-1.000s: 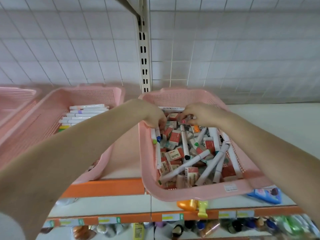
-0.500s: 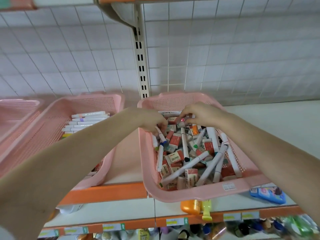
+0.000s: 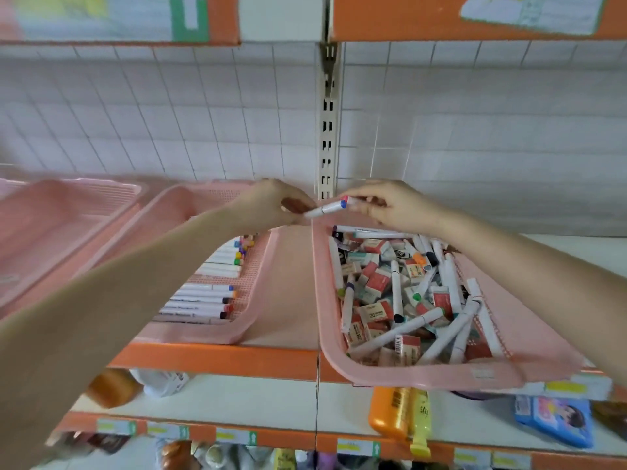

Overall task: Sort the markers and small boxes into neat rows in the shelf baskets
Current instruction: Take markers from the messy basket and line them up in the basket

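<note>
A white marker (image 3: 326,208) with a blue cap hangs in the air between the two hands, just above the back rim of the right pink basket (image 3: 424,378). The right hand (image 3: 395,208) pinches its capped end in curled fingers, and a pink cap shows just beside the blue one. The left hand (image 3: 271,205) meets the marker's bare end with bent fingers; blur hides whether it grips.

Below, the right basket holds a loose heap of white markers (image 3: 397,329) and small red-and-white boxes (image 3: 376,313), lying crossed at all angles. The middle pink basket (image 3: 203,337), just beside it, carries markers in flat rows (image 3: 207,300), caps to the right. A third pink basket (image 3: 68,215) sits at the far left. All rest on an orange-edged shelf (image 3: 220,359). On the shelf beneath lie an orange bottle (image 3: 390,415), a yellow bottle (image 3: 420,422) touching it, and a blue packet (image 3: 553,422).
</note>
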`<state>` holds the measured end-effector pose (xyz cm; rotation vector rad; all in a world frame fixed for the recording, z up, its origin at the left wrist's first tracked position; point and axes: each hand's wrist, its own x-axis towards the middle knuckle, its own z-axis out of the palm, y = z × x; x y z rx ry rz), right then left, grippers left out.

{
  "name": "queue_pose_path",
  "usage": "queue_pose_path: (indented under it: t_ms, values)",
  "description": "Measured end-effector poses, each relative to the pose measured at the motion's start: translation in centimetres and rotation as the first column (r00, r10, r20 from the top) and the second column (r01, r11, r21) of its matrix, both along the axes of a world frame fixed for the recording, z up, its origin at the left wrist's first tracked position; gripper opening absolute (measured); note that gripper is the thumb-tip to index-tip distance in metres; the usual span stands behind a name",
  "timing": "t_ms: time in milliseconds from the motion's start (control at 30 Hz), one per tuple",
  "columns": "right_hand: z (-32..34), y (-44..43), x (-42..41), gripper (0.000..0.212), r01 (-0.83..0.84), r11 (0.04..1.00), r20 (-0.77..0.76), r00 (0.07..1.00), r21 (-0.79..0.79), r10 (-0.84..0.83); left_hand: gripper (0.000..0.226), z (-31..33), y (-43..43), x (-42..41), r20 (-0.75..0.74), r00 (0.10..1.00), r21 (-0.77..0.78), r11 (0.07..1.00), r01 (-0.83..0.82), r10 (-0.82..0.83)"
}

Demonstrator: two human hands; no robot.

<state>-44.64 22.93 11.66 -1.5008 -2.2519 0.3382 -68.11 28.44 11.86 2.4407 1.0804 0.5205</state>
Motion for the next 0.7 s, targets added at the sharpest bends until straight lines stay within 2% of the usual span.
queue_pose_path:
  t_ms: [67,233,333,400,467,500,600,700]
  values:
    - [0.5,1.5,-1.5,0.036,-0.017,1.000,0.009,1.000,0.006,0.017,0.027,0.1,-0.3,-2.3,0.036,0.997,-0.031,0.997,-0.073,0.074]
    - [0.8,4.5,-6.7,0.039,-0.075,0.980,-0.014,0.997,-0.185,0.074,0.024,-0.2,-0.7,-8.2,-0.039,0.976,-0.006,0.977,-0.213,0.212]
    - [1.1,5.9,-9.6,0.038,-0.130,0.972,-0.020,0.991,-0.194,0.129,0.025,-0.7,-0.9,-11.8,-0.026,0.954,-0.018,0.954,-0.299,0.299]
    - [1.0,6.7,-11.3,0.036,-0.164,0.937,-0.191,0.976,-0.308,0.108,0.029,-1.2,-1.1,-14.0,0.006,0.925,-0.040,0.924,-0.379,0.380]
    - [0.8,7.4,-12.9,0.030,-0.234,0.857,-0.426,0.904,-0.460,0.018,0.032,-1.9,-1.2,-16.0,0.080,0.897,-0.080,0.900,-0.428,0.434]
    - [0.7,7.8,-13.6,0.025,-0.246,0.832,-0.467,0.884,-0.496,-0.017,0.032,-2.2,-1.1,-16.9,0.120,0.882,-0.100,0.889,-0.446,0.456]
    - [0.1,9.3,-15.5,0.019,-0.247,0.800,-0.464,0.885,-0.546,-0.044,0.028,-3.1,-0.9,-18.7,0.218,0.830,-0.169,0.857,-0.486,0.514]
    - [-0.7,11.0,-17.3,0.027,-0.277,0.736,-0.471,0.880,-0.617,-0.064,0.030,-3.8,-0.3,-19.5,0.243,0.815,-0.183,0.850,-0.494,0.526]
